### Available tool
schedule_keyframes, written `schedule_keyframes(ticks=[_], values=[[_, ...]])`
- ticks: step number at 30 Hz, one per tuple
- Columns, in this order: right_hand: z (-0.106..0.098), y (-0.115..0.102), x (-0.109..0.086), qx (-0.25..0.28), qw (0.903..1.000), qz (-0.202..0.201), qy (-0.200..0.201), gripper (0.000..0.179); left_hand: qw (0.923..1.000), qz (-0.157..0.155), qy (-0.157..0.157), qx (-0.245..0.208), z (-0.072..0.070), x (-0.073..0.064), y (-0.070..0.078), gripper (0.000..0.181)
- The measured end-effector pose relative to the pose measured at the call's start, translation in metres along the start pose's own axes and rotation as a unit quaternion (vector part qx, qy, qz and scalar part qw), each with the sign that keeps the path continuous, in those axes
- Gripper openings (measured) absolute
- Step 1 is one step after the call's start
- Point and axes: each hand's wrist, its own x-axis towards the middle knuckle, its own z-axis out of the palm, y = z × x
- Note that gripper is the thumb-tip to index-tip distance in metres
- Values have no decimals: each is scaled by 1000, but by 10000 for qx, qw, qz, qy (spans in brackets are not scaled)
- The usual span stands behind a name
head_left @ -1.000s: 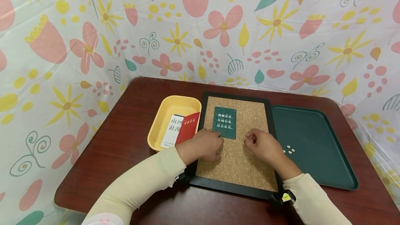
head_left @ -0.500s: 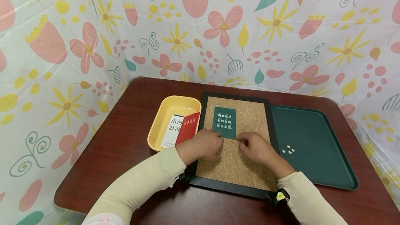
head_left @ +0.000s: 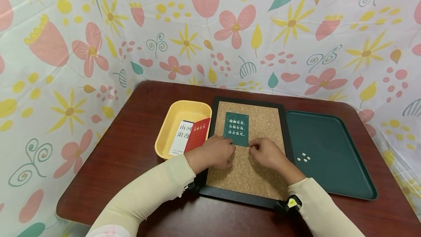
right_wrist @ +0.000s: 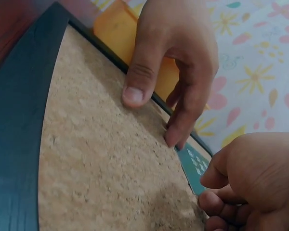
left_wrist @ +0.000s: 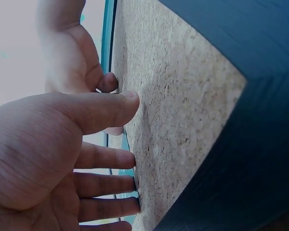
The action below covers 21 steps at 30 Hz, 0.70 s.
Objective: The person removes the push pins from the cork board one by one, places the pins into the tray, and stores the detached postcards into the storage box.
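Note:
A dark green card (head_left: 236, 129) with white writing lies on the cork board (head_left: 263, 178), which has a black frame. My left hand (head_left: 219, 152) rests at the card's lower left, its fingers extended and their tips touching the card's lower edge in the left wrist view. At the lower right corner of the card is my right hand (head_left: 267, 153), fingers curled, thumb and forefinger brought together on what seems a small thumbtack. The fingertips hide nearly all of it. In the right wrist view the right hand's thumb and forefinger meet the corner of the card.
Left of the board stands a yellow tray (head_left: 162, 138) holding a white card (head_left: 179, 138) and a red card (head_left: 198, 134). To the right lies a dark green tray (head_left: 332, 156) with several small silvery thumbtacks (head_left: 304, 157). A patterned cloth (head_left: 210, 28) hangs behind the table.
My right hand has moved left from bare cork to the card's lower right corner and now stays there. My left hand and the card have kept their places.

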Motion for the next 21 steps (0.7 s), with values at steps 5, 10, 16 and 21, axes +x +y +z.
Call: schedule_keyframes(ticks=[5,10,16,21], values=[[2,-6,3,220,9995,214,-10,31,10000,9,-56,-29,-2,0,0,44],[4,-9,6,496,9971,575,-21,35,10000,11,-68,-53,-1,0,-1,44],[3,-4,9,852,9928,798,266,31,9999,11,-74,-82,-2,0,-1,46],[5,-1,10,872,9920,711,565,26,9999,0,-110,-120,-2,1,-2,46]])
